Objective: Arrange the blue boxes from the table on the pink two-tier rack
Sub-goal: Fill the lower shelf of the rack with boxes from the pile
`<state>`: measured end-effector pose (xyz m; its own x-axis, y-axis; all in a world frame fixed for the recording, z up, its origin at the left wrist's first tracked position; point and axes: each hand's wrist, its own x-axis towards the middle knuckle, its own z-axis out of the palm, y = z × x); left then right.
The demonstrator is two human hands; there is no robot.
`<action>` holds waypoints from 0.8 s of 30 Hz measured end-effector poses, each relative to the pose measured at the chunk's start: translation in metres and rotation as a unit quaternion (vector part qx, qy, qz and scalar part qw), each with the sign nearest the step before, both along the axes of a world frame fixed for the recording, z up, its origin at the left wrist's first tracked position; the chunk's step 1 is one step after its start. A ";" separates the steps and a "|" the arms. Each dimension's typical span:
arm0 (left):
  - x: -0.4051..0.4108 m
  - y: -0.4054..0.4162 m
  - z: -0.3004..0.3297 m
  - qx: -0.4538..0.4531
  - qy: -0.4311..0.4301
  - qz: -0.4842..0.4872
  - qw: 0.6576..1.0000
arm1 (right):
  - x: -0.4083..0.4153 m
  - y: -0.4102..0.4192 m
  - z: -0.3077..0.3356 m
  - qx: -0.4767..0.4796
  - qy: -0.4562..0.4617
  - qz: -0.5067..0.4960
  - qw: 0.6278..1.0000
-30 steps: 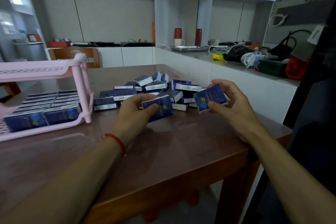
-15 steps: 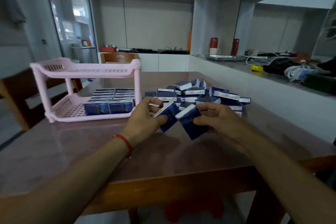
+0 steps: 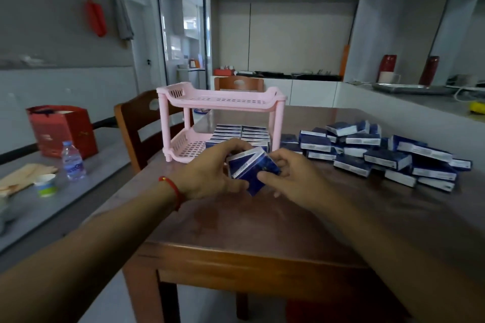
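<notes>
At the centre of the frame, the left hand (image 3: 210, 170) and right hand (image 3: 291, 178) each keep a pinching grip on two blue boxes (image 3: 249, 168) pressed side by side, likely squaring them for shelving together. Just behind stands the pink rack (image 3: 223, 98): lower tier partly filled, top tier bare. The loose pile of boxes (image 3: 380, 152) waits on the bench (image 3: 249, 223), centre right.
</notes>
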<state>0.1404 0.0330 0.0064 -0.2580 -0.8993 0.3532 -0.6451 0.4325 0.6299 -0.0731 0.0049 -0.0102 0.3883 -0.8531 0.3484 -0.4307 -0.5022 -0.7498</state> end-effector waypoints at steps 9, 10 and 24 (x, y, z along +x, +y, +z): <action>0.016 0.004 -0.024 -0.006 0.069 0.000 0.998 | 0.020 -0.005 -0.004 -0.110 0.081 0.045 0.990; 0.017 0.002 -0.025 -0.005 0.075 0.006 0.997 | 0.020 -0.006 -0.004 -0.093 0.067 0.051 0.992; 0.024 0.004 -0.026 0.001 0.101 0.014 0.995 | 0.035 -0.013 0.006 -0.077 0.129 0.030 0.988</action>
